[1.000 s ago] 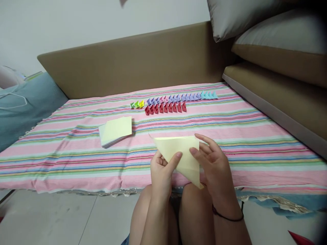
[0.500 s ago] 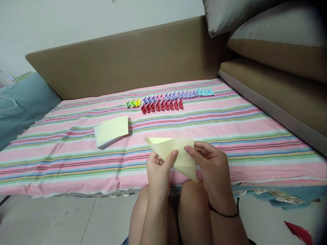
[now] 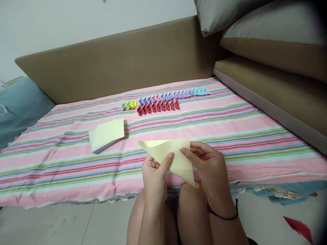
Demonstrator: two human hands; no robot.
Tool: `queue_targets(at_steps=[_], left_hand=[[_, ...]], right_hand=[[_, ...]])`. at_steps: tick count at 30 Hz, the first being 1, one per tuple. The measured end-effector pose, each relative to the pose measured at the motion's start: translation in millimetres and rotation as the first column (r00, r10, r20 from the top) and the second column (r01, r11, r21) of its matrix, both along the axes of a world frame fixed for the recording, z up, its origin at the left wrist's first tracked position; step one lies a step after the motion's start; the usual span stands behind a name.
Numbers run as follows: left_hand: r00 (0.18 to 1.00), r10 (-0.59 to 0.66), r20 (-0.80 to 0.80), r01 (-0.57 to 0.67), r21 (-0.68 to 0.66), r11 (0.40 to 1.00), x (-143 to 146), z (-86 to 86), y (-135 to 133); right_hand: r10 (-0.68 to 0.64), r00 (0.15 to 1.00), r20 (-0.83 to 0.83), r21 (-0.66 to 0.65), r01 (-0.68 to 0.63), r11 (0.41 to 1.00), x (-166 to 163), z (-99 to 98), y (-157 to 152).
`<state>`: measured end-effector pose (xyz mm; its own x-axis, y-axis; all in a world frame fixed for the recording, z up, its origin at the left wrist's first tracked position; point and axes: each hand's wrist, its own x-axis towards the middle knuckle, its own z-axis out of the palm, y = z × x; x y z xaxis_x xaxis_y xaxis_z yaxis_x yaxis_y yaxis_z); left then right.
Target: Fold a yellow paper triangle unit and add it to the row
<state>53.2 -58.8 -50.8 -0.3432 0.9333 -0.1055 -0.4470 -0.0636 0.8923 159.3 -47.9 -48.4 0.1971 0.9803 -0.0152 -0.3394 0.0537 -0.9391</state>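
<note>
A pale yellow paper [image 3: 176,154] folded into a triangle is held above my knees, in front of the striped cloth's edge. My left hand [image 3: 153,175] pinches its lower left part, thumb on the front. My right hand [image 3: 208,166] grips its right side with curled fingers, thumb pressed on the face. Further back on the cloth lies a stack of square paper sheets [image 3: 107,135] with a yellow sheet on top.
Rows of small folded paper pieces, green and yellow [image 3: 129,104], purple and blue [image 3: 173,95] and red [image 3: 158,107], line the striped cloth [image 3: 230,115]. A brown sofa back [image 3: 122,64] and cushions [image 3: 270,51] rise behind and right. A red paper scrap [image 3: 298,226] lies on the floor.
The view has shifted a little to the right. My right fingers have curled in closer on the paper; both hands keep the same hold on the yellow triangle.
</note>
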Motion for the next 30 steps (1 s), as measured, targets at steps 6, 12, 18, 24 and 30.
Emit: queue_targets(at_steps=[6, 12, 18, 24, 30], left_hand=[[1.0, 0.0, -0.004, 0.0, -0.017, 1.0, 0.6, 1.8, -0.6], [1.0, -0.002, 0.008, 0.002, -0.016, 1.0, 0.1, 2.2, -1.7], [1.0, -0.008, 0.008, 0.008, -0.019, 1.0, -0.9, 0.6, -1.3], [1.0, -0.03, 0.002, 0.03, -0.021, 0.999, -1.7, 1.3, -0.4], [0.988, -0.15, -0.039, 0.142, -0.146, 0.979, -7.6, 1.0, -0.1]], right_hand=[[-0.001, 1.0, 0.022, -0.005, 0.001, 1.0, 0.2, 0.8, 0.9], [0.016, 1.0, 0.018, -0.005, -0.016, 1.0, -0.8, 0.1, 0.7], [0.021, 1.0, 0.004, 0.005, -0.021, 1.0, 0.1, -1.9, 0.2], [-0.048, 0.999, 0.017, -0.022, 0.049, 0.999, -1.6, -3.7, 1.3], [-0.235, 0.972, -0.018, -0.052, 0.234, 0.971, 1.3, -9.3, 1.3]])
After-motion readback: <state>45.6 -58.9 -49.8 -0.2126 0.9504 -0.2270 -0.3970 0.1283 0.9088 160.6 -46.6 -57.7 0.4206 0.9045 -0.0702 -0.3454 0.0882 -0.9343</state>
